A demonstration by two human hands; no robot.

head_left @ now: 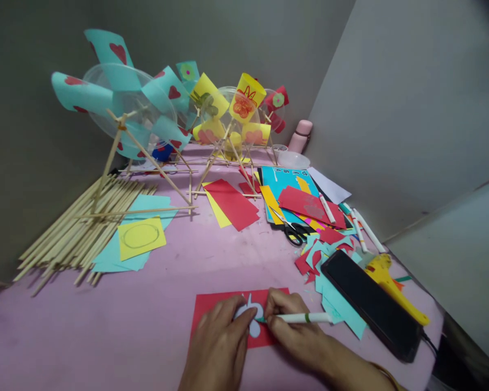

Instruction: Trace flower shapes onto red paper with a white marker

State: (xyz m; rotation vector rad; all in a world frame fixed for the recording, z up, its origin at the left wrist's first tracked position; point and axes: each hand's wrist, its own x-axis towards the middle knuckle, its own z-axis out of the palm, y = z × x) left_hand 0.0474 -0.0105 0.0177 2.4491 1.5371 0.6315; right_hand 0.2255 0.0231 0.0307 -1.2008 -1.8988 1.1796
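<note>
A sheet of red paper lies on the pink table near its front. On top of it is a pale, rounded paper cutout, shaped like a flower or butterfly. My left hand holds this cutout against the red sheet with thumb and fingers, covering its left part. My right hand is closed around a white marker with a green band. The marker's green tip meets the cutout's right edge, and its back end points right.
Paper windmills on stick stands rise at the back. Wooden sticks and a yellow card lie left. On the right are scissors, paper scraps, a black phone and a yellow glue gun.
</note>
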